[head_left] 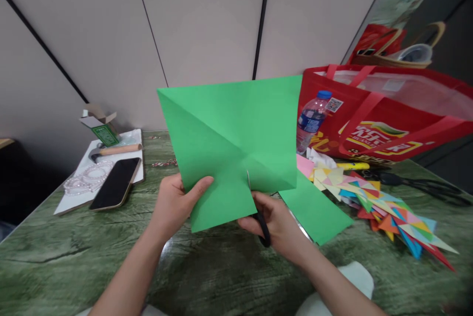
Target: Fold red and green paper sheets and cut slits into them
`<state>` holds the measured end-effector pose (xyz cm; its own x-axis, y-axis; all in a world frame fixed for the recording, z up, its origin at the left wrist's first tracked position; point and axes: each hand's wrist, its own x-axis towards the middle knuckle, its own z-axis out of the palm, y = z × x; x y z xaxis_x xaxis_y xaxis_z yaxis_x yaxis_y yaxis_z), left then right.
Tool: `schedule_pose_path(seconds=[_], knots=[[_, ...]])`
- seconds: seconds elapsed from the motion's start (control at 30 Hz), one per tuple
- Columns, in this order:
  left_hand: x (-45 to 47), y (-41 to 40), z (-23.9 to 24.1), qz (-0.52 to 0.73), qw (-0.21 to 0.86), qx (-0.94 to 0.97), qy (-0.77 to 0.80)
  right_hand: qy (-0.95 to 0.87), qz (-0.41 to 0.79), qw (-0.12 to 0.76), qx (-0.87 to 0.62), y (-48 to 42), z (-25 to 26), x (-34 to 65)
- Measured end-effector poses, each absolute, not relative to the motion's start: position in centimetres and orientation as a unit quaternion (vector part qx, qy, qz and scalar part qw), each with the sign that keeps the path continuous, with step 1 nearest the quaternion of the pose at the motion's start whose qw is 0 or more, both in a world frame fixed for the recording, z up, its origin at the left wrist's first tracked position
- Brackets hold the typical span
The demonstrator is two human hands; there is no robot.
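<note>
Above the table [55, 252], I hold the green sheet [236, 128] raised and tilted toward me. My left hand [177, 202] grips its lower left side: thumb flat on the near face, remaining fingers behind the sheet and mostly hidden. My right hand [277, 222] is closed around the black handle of the scissors [264, 229], at the lower edge of the sheet. One blade shows at the cut, which runs from the lower edge toward the centre; I cannot tell how far the blades are apart. A diagonal crease extends from the upper left corner toward the middle.

To the right, a second green sheet [314, 207] lies on the table, near the folded papers [399, 212]. Behind these, the bottle [310, 119] stands in front of the red bag [332, 133]. The yellow pen [353, 165] lies near the base of the bag.

To the left, the white board [79, 202] carries the box [105, 131], the hammer [118, 150] and the beads [92, 178]. The phone [116, 183] rests partly on it.
</note>
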<state>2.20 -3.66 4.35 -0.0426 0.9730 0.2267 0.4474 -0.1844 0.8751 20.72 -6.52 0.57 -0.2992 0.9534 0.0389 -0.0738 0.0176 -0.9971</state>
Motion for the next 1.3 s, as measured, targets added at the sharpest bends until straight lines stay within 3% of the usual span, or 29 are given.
schedule_pose_path(seconds=[1.3], knots=[[2.21,-3.61,4.22,0.444,0.275,0.646,0.557,-0.535,0.590,0.444,-0.410,-6.56,-0.28,20.70]])
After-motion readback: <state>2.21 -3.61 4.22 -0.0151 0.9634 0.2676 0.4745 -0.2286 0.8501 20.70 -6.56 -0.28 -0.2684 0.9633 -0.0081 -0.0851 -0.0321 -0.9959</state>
